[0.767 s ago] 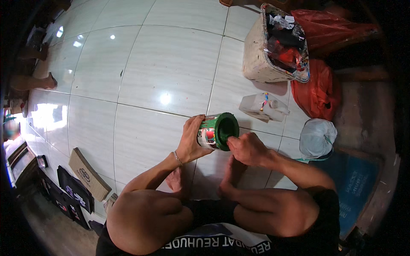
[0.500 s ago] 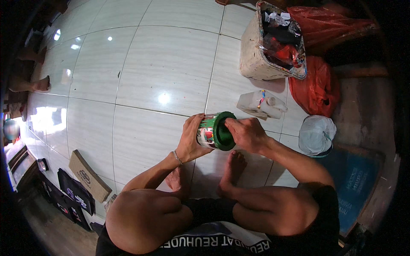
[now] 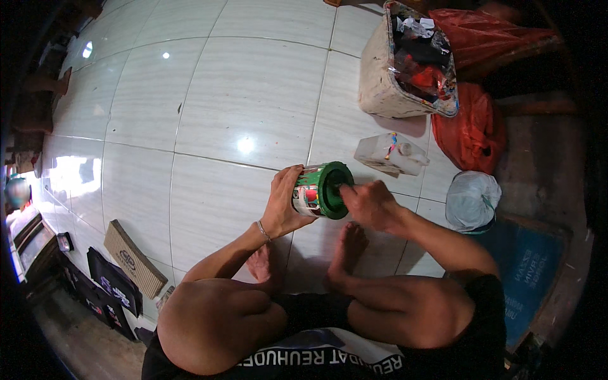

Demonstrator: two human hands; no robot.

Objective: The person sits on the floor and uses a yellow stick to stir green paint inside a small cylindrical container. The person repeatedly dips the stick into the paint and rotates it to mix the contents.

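My left hand is wrapped round the side of a paint can, holding it tilted above the floor with its mouth toward the right. Green paint coats the can's rim and inside, and drips run down its labelled side. At the mouth is my right hand, its fingers closed and slightly blurred, the fingertips just at the opening. Whatever they pinch, if anything, is too dark and small to make out. Both bare feet are on the tiles below the can.
Beyond the right hand, a translucent jug lies on the tiled floor. A paint-stained bin full of scraps stands behind it, beside red plastic bags. A whitish bag-covered container is at right. A ribbed beige board lies at left.
My right hand has drawn back slightly to the right, its fingertips now at the can's mouth rather than inside. The can has turned a little in my left hand's hold.
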